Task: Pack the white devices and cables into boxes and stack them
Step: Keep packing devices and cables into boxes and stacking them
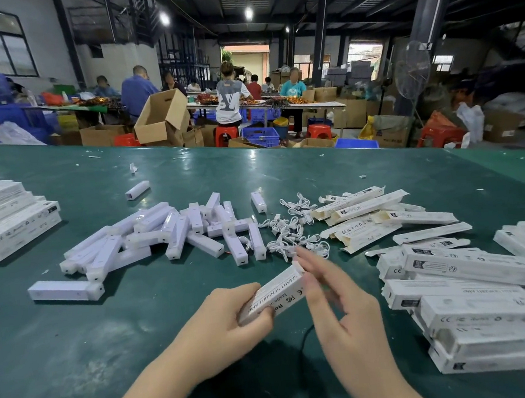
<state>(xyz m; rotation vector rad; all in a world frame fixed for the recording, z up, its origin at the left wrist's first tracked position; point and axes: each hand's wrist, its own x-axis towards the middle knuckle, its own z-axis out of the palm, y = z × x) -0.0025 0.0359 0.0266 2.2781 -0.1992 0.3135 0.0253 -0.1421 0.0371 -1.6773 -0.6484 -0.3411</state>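
My left hand gripped a box by its near end, fingers curled round it, the far end raised above the green table. My right hand was at that far end with fingers mostly extended; motion blur prevented me from telling whether they pinched the end flap or only pressed it. I judged the step to be closing the flap. To do it well, the left grip should hold the box steady without crushing its walls, and the flap should tuck squarely so nothing catches in the seam.

Just beyond the hands lay a tangle of cables. Beyond and to the left, loose devices lay scattered. Beyond and to the right were flat, unfilled cartons. Close right of the right hand sat a heap of boxes; well left, a stack. Much stock remained unpacked.
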